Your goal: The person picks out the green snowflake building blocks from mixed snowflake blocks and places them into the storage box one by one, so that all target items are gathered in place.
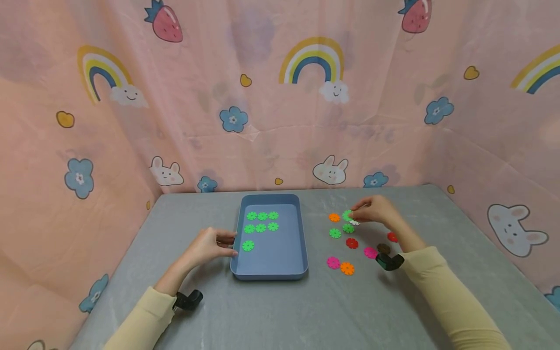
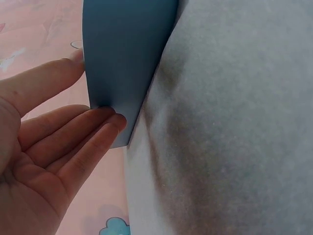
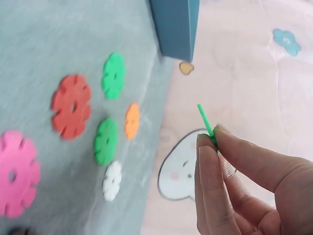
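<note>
A blue-grey tray holds green notched discs in two rows of three, with one more below at the left. My left hand touches the tray's left side, its fingertips lying nearly straight against the outer wall. Right of the tray, my right hand pinches a green notched disc between thumb and fingers, raised above the table and seen edge-on in the right wrist view. Beneath that hand a white disc lies near two more green discs.
Loose discs lie right of the tray: orange, red, pink and brown, among others. A grey cloth covers the table. Behind it hangs a pink patterned curtain.
</note>
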Demonstrator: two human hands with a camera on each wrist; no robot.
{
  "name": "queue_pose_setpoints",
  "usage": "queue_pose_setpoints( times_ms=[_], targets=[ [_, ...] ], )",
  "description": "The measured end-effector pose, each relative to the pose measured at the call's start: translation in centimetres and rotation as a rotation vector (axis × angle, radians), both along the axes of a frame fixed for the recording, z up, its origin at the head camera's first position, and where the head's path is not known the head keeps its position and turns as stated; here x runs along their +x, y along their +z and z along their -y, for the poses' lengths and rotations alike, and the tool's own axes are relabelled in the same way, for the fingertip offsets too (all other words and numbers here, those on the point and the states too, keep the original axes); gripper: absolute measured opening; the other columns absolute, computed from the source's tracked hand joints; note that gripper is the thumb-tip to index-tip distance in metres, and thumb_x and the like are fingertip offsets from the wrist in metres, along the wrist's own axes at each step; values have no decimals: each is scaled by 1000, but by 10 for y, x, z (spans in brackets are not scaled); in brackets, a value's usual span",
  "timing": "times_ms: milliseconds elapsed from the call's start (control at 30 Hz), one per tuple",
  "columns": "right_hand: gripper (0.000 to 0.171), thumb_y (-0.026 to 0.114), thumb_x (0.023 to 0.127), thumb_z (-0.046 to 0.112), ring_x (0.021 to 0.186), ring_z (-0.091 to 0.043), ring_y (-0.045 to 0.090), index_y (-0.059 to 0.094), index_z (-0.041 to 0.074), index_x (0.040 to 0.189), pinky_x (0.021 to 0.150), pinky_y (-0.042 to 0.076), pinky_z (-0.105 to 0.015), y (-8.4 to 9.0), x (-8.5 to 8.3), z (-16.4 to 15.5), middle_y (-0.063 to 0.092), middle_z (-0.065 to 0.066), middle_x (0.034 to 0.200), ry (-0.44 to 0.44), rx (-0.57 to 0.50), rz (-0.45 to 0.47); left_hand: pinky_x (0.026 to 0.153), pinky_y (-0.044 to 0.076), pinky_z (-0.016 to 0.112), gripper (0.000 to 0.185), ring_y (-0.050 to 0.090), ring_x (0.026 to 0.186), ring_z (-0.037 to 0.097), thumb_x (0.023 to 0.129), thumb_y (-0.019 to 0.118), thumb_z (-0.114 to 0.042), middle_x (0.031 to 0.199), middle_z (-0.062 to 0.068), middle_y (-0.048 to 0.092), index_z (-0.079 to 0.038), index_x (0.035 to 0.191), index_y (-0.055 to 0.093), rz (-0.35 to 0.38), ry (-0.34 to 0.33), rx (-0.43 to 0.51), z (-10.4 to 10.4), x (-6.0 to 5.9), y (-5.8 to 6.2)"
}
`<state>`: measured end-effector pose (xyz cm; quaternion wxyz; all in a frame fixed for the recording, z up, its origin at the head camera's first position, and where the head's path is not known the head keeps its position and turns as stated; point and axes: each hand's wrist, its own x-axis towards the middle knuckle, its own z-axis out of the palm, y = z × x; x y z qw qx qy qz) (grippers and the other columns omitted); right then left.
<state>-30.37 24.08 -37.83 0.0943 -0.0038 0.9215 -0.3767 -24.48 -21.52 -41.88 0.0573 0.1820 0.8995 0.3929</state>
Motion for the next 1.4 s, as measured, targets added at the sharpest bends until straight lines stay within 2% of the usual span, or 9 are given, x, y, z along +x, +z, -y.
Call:
queue_pose_setpoints(
  times_ms=[233,533,767,933,1200,1400],
  targets=[
    [42,73,84,28,87,-25,71,66,-4,111,85,55,-41,0,-6,20,72,-3,83,26,-107,6,81,57,36,54,68,97,24,75,81,-19,110,16,69,2,121,63,-8,-6,-12,0,0,0],
    [40,74,83,27,87,-25,71,67,-1,110,88,54,-43,1,-10,43,73,-4,84,68,-116,14,80,57,36,54,69,97,24,74,81,-18,109,16,70,2,121,64,-8,14,-13,-1,1,2],
    [38,75,81,23,80,-20,72,67,-2,109,87,54,-44,3,-13,65,73,-5,83,79,-185,41,82,57,37,54,68,99,24,75,81,-20,111,16,69,2,122,63,-10,1,-13,0,0,0],
    [35,76,81,23,76,-17,72,69,0,106,85,55,-41,8,-13,83,73,-4,81,87,-180,42,81,57,37,55,68,98,24,74,81,-20,110,16,69,1,121,63,-7,2,-7,1,-1,0],
    [32,77,79,21,79,-20,72,70,0,102,77,58,-33,9,-12,105,73,-6,84,93,-191,49,81,57,37,55,68,98,24,74,81,-22,111,15,69,1,122,63,-6,2,-6,0,-2,0],
    [28,77,79,16,73,-18,72,70,-1,99,78,58,-36,7,-13,123,73,-8,83,133,-232,47,81,57,36,54,69,98,23,74,82,-21,110,15,70,0,121,64,-16,3,-14,1,-2,-1]
  ],
)
